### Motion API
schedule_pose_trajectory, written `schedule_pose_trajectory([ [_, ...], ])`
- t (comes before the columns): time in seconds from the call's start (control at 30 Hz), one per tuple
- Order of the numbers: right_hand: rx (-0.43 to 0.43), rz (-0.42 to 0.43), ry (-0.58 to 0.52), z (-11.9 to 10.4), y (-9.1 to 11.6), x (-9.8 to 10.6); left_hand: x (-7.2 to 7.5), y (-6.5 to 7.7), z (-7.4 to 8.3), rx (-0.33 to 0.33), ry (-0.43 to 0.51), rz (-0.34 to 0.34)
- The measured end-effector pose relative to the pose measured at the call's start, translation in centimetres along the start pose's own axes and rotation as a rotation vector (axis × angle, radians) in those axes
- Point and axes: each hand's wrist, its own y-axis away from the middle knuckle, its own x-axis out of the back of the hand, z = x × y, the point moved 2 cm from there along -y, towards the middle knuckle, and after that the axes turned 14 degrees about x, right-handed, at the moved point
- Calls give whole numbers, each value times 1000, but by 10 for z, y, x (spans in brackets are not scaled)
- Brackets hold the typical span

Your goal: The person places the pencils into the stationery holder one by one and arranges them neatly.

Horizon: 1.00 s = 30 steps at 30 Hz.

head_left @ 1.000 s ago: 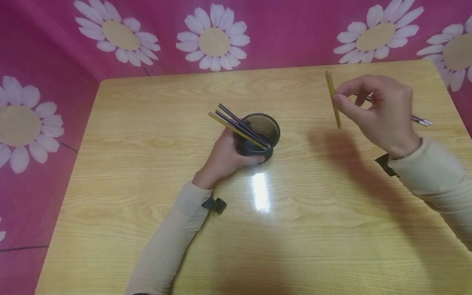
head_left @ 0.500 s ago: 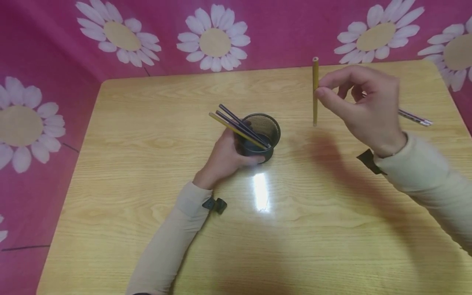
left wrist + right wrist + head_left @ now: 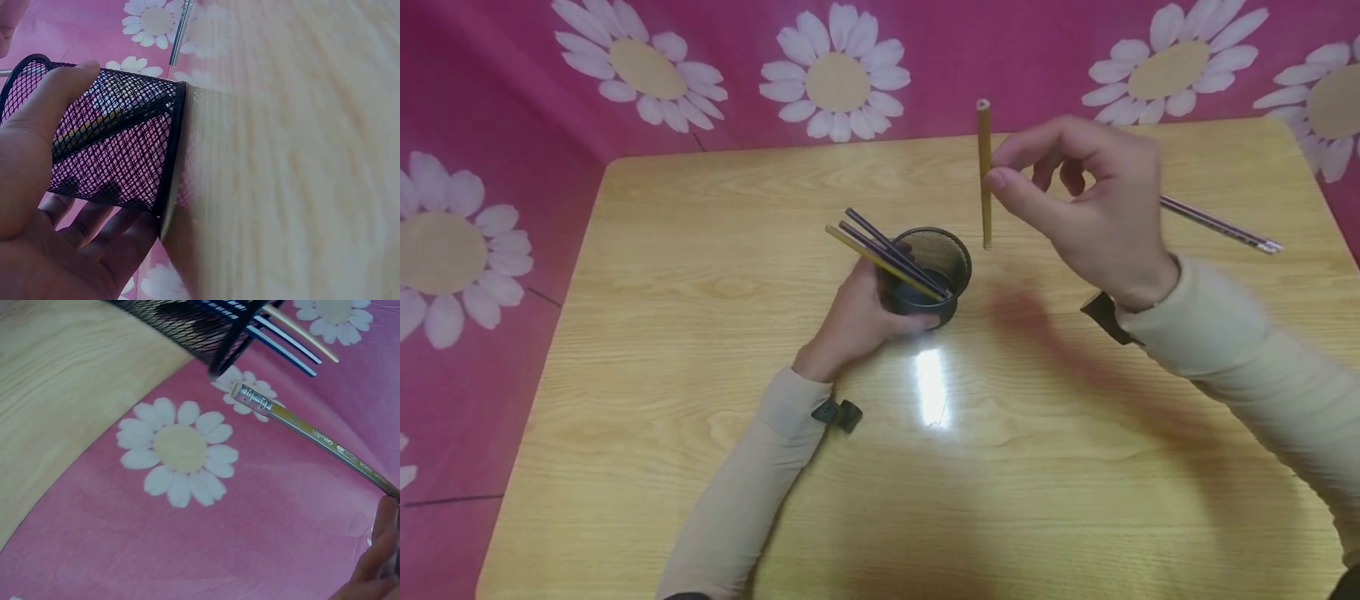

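Observation:
A black mesh pencil cup [image 3: 951, 250] stands on the table, and my left hand [image 3: 861, 312] grips it round its left side. In the left wrist view the thumb lies along one side of the cup [image 3: 125, 150], with the fingers on the other. Several pencils [image 3: 880, 254], one yellow and the others dark, lean leftward out of the cup. My right hand [image 3: 1097, 204] pinches a yellow pencil [image 3: 985, 179] between thumb and forefinger, upright in the air to the right of the cup. The right wrist view shows that pencil's eraser end [image 3: 250, 397] near the cup's rim.
Dark striped pencils [image 3: 1221, 223] with pale ends lie on the wooden table [image 3: 700, 467] at the right, partly behind my right hand. A pink cloth with white daisies [image 3: 985, 50] hangs along the table's back and left sides.
My right hand has moved left toward the cup with the yellow pencil, which has turned from slanted to upright. More of the striped pencils shows. The left hand and cup have stayed still.

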Motion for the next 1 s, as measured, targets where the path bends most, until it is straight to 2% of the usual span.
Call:
schedule_pose_trajectory([
  [0.1, -12, 28, -17, -3, -2, -6, 3, 11, 19, 8, -4, -10],
  [0.2, -13, 44, -37, -5, -5, -11, 4, 16, 28, 16, -30, 0],
  [0.43, -37, 3, -101, -4, -2, -26, 4, 17, 30, 5, -35, 0],
  [0.7, -82, -124, -155, 11, 13, -38, 4, 17, 29, 23, -17, 2],
  [0.83, -98, -179, -146, 17, 20, -42, 4, 17, 29, 18, -19, -1],
  [1.0, -129, -231, -85, 24, 28, -45, 3, 17, 30, -8, -21, -5],
])
